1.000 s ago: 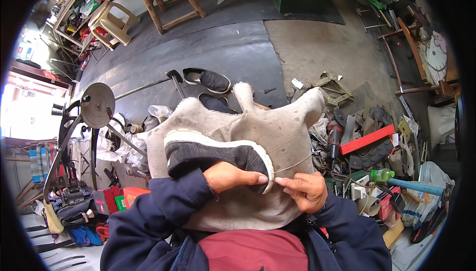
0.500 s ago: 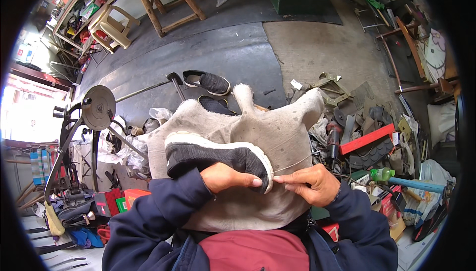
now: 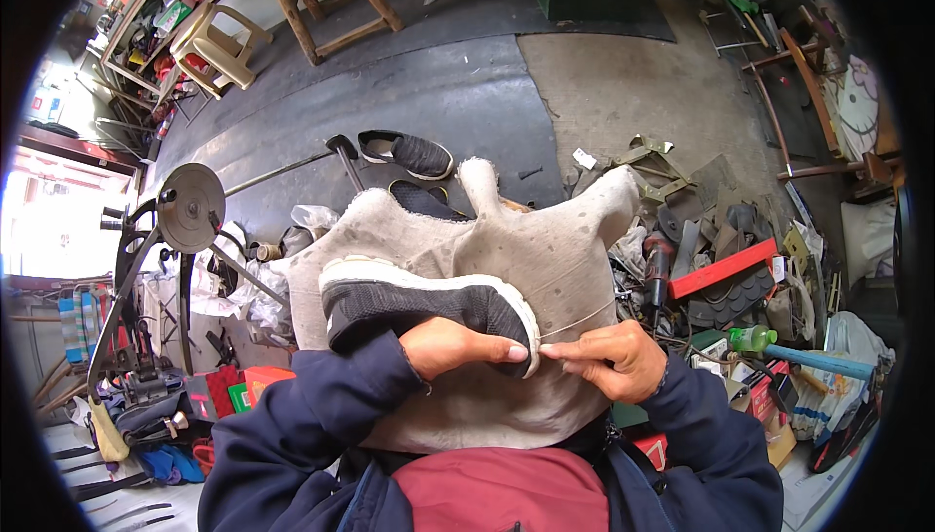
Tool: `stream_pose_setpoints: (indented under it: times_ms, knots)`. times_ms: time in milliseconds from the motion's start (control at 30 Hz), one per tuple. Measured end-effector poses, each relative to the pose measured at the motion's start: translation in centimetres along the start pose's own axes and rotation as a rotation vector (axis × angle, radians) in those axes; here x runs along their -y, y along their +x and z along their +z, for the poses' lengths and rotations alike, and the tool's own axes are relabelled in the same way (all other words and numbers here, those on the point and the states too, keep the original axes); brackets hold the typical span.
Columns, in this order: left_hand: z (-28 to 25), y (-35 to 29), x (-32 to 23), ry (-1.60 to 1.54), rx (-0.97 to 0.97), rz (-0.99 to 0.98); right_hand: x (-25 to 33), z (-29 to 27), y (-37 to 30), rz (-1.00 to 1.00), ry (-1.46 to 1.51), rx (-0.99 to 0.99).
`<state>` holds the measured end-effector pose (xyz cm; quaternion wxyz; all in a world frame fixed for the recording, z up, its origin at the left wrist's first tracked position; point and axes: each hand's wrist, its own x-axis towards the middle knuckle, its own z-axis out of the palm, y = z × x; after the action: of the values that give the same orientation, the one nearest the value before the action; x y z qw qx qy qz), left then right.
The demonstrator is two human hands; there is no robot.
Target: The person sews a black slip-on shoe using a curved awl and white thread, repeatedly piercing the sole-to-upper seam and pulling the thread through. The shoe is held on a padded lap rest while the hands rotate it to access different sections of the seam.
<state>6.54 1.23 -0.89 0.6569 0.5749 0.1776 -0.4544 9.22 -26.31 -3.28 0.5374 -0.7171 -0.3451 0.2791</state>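
"so, where is the shoe on your feed?"

"i have the black knit sneaker (image 3: 419,312) on its side over the pale cloth (image 3: 555,240) on the lap; its white sole (image 3: 503,288) faces away from the body, toe to the right."

"and the hands?"

"i see the left hand (image 3: 456,348) clamped on the toe, thumb pressing near the sole's edge; the right hand (image 3: 620,361) has its index fingertip at that edge, and i can't tell whether it pinches anything; a thin thread (image 3: 582,322) runs from near there across the cloth."

"anything around?"

"yes; a black slip-on shoe (image 3: 425,156) on the floor beyond, a metal wheel (image 3: 191,208) off to the left, a green bottle (image 3: 752,340) to the right."
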Motion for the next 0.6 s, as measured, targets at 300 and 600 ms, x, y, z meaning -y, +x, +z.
stream_pose_setpoints:
  times_ms: [300, 600]
  knots:
    - [-0.5, 0.7, 0.7, -0.057, 0.053, 0.106, -0.8, 0.9, -0.6, -0.041, -0.086, -0.057]
    - [0.0, 0.8, 0.9, -0.061, 0.013, 0.015, -0.1, -0.2, -0.1, 0.022, 0.024, -0.015]
